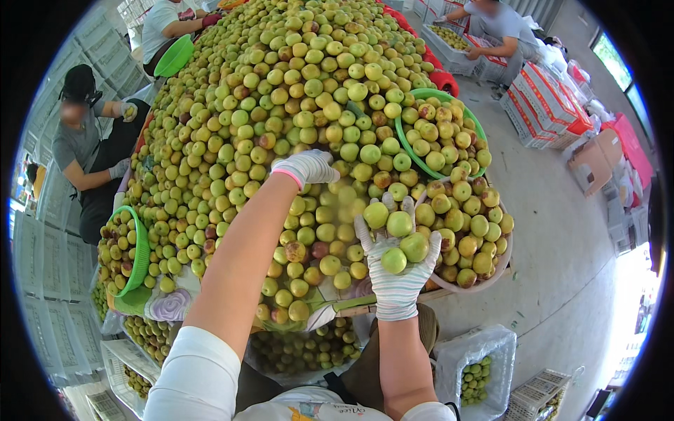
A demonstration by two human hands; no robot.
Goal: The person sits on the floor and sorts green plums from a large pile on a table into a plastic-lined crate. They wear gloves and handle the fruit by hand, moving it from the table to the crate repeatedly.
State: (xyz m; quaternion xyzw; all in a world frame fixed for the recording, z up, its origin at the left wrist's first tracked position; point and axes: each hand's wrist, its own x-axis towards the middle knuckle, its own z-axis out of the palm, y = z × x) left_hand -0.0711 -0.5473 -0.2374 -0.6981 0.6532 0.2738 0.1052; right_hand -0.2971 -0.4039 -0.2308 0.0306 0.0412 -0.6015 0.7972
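A large heap of green and reddish-brown jujube fruits point(226, 131) covers the table before me. My right hand point(399, 258), in a striped knit glove, is palm up at the heap's near right side, with several green jujubes point(414, 247) resting on the palm and fingers. My left hand point(308, 167), gloved with a pink cuff, reaches across to the middle of the heap, fingers bent down at the fruits; whether it grips one is hidden. Beside my right hand stands a pale pink basket point(492, 281) piled with browner jujubes. Behind that is a full green basket point(476, 123).
Another green basket point(141, 258) of jujubes tilts at the left edge. A lined crate point(447, 358) with green fruits stands on the floor at lower right. Co-workers sit at left point(79, 147), upper left point(163, 26) and upper right point(503, 37). Printed boxes point(547, 105) are stacked at right.
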